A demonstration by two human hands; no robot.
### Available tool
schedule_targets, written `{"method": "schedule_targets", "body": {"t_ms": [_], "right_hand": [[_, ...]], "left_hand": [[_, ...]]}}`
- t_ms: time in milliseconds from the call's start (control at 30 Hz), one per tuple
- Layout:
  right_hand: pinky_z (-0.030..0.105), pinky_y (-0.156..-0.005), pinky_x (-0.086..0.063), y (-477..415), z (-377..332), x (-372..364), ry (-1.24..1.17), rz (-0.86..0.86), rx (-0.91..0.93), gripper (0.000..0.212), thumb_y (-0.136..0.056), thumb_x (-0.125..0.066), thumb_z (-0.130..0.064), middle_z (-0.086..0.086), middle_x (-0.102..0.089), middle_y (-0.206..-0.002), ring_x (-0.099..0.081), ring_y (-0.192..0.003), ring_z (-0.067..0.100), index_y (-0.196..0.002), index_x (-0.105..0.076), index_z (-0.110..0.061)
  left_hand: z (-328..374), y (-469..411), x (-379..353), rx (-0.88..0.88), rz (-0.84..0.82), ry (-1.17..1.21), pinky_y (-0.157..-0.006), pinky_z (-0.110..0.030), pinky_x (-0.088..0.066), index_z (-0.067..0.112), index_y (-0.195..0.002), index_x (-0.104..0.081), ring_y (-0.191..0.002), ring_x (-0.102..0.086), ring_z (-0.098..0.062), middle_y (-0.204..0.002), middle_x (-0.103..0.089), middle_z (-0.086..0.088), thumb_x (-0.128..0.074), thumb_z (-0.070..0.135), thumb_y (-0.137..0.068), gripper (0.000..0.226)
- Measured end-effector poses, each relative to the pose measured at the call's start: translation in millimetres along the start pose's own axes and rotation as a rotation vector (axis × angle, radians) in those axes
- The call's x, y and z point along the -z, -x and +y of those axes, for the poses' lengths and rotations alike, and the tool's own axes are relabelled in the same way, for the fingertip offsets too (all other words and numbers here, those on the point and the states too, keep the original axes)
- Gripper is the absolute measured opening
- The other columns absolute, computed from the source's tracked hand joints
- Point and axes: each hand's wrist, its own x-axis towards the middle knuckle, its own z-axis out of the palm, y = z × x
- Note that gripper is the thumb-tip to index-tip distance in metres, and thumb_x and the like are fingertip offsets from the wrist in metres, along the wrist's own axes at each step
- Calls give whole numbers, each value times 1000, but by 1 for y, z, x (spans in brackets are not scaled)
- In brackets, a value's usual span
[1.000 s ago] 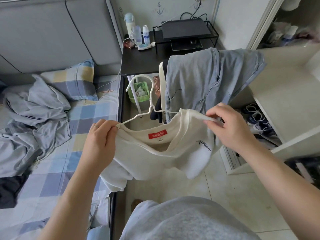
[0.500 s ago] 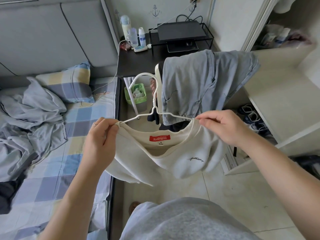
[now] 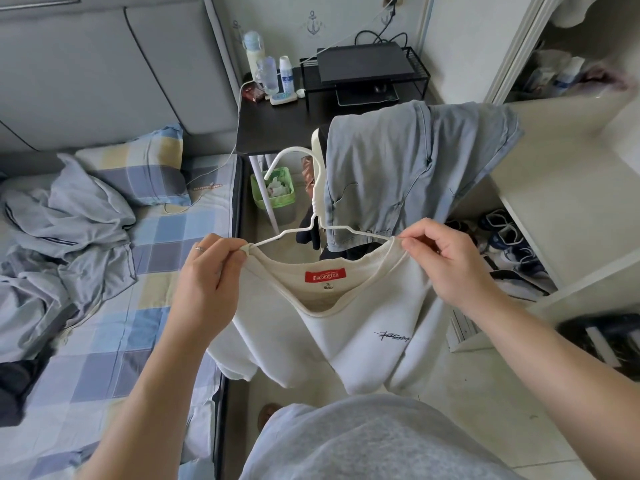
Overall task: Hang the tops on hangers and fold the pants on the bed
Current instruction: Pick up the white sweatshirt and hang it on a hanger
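A cream top [image 3: 349, 337] with a red neck label hangs in front of me on a white wire hanger [image 3: 313, 216], whose hook points up. My left hand [image 3: 207, 278] pinches the collar's left end together with the hanger arm. My right hand [image 3: 446, 261] pinches the collar's right end at the other arm. Light blue jeans [image 3: 408, 168] lie draped over a chair back just behind the hanger. A crumpled grey garment [image 3: 65, 237] lies on the checked bed [image 3: 114, 341] at the left.
A black side table [image 3: 277, 126] with bottles and a wire shelf stands behind the chair. A green bin [image 3: 273, 188] sits under it. White shelving [image 3: 568, 188] with shoes below fills the right side. A dark garment [image 3: 14, 382] lies at the bed's left edge.
My right hand slid from the top's shoulder in to the collar's right end. The top now sits spread across both hanger arms and hangs straighter.
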Motion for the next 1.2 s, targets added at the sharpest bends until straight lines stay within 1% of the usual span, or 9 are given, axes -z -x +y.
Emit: {"method": "schedule_targets", "body": {"t_ms": [200, 300, 400, 600, 700, 833, 900, 1033, 1200], "right_hand": [[18, -57, -33, 0, 0, -7, 29, 58, -24, 14, -99, -56, -5, -16, -50, -56, -42, -54, 4, -88, -64, -4], [25, -71, -42, -3, -6, -11, 61, 133, 15, 13, -98, -56, -1, -5, -61, -77, -53, -71, 14, -89, -65, -2], [30, -83, -44, -6, -17, -14, 86, 164, 76, 12, -98, -57, -1, 2, -65, -90, -57, -85, 18, -92, -67, 0], [37, -108, -39, -3, -36, -17, 187, 27, 411, 14, -95, -61, -9, 2, -69, -104, -57, -117, 19, -89, -73, -3], [56, -108, -38, -7, -27, -11, 261, -83, 309, 8, -93, -69, -10, 3, -62, -129, -53, -129, 24, -95, -76, -9], [49, -102, -47, -4, -15, 5, 168, -195, 258, 22, -96, -63, -9, -9, -60, -138, -61, -122, 12, -116, -56, -16], [40, -101, -50, -3, -10, 14, 104, -207, 178, 26, -97, -63, -16, -15, -64, -131, -61, -121, 5, -115, -44, -20], [42, -90, -54, -12, 5, 37, 203, -274, -16, 30, -88, -67, -46, -21, -68, -112, -66, -102, 2, -115, -54, -41], [47, -99, -52, -22, 36, 54, 159, -374, -251, 18, -93, -70, -18, -9, -75, -102, -70, -100, 9, -107, -71, -28]], "left_hand": [[-1, 2, -1, -8, -72, -54, -84, -5, -33, 12, -102, -69, -92, -48, -15, -91, -56, 5, -52, 3, -101, 19], [0, 0, -1, -11, -94, -86, -81, -6, -33, 10, -102, -69, -90, -49, -18, -88, -54, 5, -52, 4, -101, 18], [2, 1, -7, -32, -125, -123, -77, -18, -35, 8, -102, -71, -87, -51, -23, -87, -53, 5, -52, 4, -101, 19], [5, 3, -10, 1, -68, 78, -77, -6, -35, 24, -92, -62, -90, -52, -6, -89, -57, 18, -48, 10, -101, 21], [8, 4, -9, -11, -37, 180, -77, -6, -37, 28, -91, -61, -91, -53, -4, -89, -59, 18, -46, 16, -98, 21], [6, -1, -5, -33, 6, 212, -76, -7, -37, 28, -91, -62, -87, -54, -4, -87, -59, 12, -47, 13, -97, 21], [2, -3, -2, -22, 13, 214, -75, -7, -36, 33, -90, -61, -85, -53, -5, -86, -58, 9, -47, 14, -97, 24], [-7, -7, 3, 9, 33, 217, -73, -9, -37, 40, -89, -60, -83, -53, -5, -84, -59, 10, -48, 17, -96, 27], [-17, -12, 8, 32, 56, 221, -74, -11, -39, 36, -89, -63, -84, -56, -11, -85, -61, 7, -49, 21, -96, 21]]}}
